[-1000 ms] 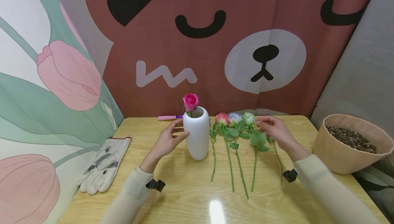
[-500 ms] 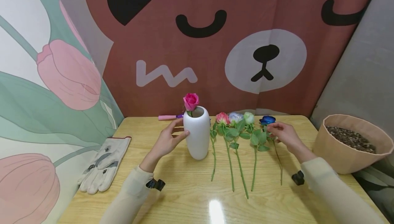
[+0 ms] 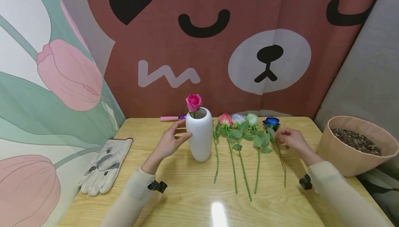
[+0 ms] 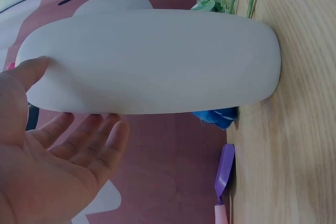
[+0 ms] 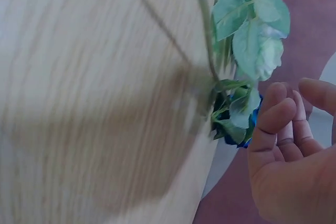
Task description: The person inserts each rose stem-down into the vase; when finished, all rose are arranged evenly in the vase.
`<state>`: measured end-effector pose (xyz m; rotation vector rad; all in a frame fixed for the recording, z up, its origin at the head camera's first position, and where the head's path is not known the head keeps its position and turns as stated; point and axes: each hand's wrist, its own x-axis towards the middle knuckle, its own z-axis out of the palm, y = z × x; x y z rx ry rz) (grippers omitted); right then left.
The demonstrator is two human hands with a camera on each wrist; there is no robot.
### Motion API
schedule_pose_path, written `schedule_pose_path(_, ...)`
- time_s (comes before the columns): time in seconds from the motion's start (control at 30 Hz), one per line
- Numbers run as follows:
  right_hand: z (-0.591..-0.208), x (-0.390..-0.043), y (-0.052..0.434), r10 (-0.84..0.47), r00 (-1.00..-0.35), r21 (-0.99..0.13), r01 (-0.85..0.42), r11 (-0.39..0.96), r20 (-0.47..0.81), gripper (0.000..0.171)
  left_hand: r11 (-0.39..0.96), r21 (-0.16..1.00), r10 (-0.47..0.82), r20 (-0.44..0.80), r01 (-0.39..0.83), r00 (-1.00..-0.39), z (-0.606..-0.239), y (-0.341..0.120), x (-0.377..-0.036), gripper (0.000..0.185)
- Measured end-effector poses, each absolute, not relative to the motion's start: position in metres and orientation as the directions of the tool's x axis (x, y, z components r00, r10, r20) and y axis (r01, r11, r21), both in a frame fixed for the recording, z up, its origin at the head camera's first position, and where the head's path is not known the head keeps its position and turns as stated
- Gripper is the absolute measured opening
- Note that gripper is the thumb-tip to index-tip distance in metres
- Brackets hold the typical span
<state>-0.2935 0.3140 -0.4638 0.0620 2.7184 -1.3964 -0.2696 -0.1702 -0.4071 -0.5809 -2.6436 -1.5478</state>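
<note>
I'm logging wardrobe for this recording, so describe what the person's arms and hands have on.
The left sleeve and right sleeve are long and cream-coloured. The left hand and right hand are bare, with no gloves. Each wrist carries a small black device.

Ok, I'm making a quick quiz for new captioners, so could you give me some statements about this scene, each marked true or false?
1. A pink rose is in the white vase. True.
2. The white vase lies on its side. False: it stands upright.
3. The left hand holds the white vase. True.
4. The right hand touches the white vase too. False: it is beside a blue rose.
</note>
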Motion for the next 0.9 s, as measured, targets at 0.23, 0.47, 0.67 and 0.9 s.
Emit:
schedule_pose_path(0.23,-0.475,-0.296,0.326,-0.018,-0.988,-0.791,0.112,0.601,-0.153,0.049,0.446,0.836,0.294,0.201,0.320,-0.934,-0.408,-0.170,-0.270,0.064)
schedule_pose_path(0.47,-0.484,-0.298,0.332,-0.036,-0.982,-0.794,0.128,0.594,-0.186,0.042,0.442,0.836,0.301,0.204,0.326,-0.932,-0.407,-0.170,-0.270,0.064)
schedule_pose_path(0.67,-0.487,-0.296,0.334,-0.040,-0.976,-0.808,0.155,0.569,-0.215,0.038,0.434,0.842,0.305,0.197,0.320,-0.932,-0.407,-0.171,-0.270,0.063)
schedule_pose_path(0.9,-0.491,-0.295,0.335,-0.025,-0.964,-0.820,0.211,0.533,-0.264,0.040,0.460,0.836,0.297,0.173,0.300,-0.939,-0.405,-0.169,-0.270,0.063)
